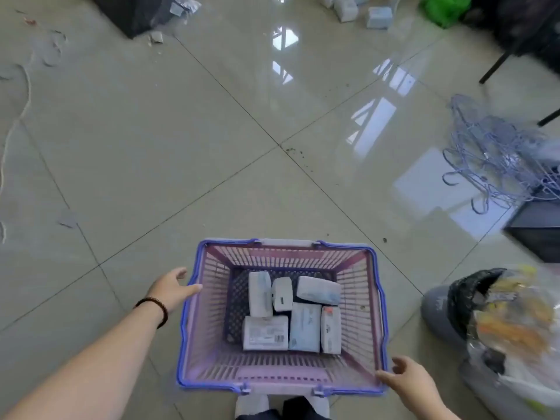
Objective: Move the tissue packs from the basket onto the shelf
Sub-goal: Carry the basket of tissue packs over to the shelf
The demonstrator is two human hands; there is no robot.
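We are resting relaxed, empty-gripped hands, left hand (174,287) and right hand (404,375), at the basket (380,298) rim, six tissue packs (298,310) lying inside, none shelved.

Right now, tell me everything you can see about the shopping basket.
The shopping basket is slatted pink plastic with a blue rim and a dark perforated bottom. It sits upright on the tiled floor, its handles folded down along the near and far edges. Six white tissue packs lie loosely inside. The left hand reaches its left rim with fingertips touching; the right hand is at its near right corner.
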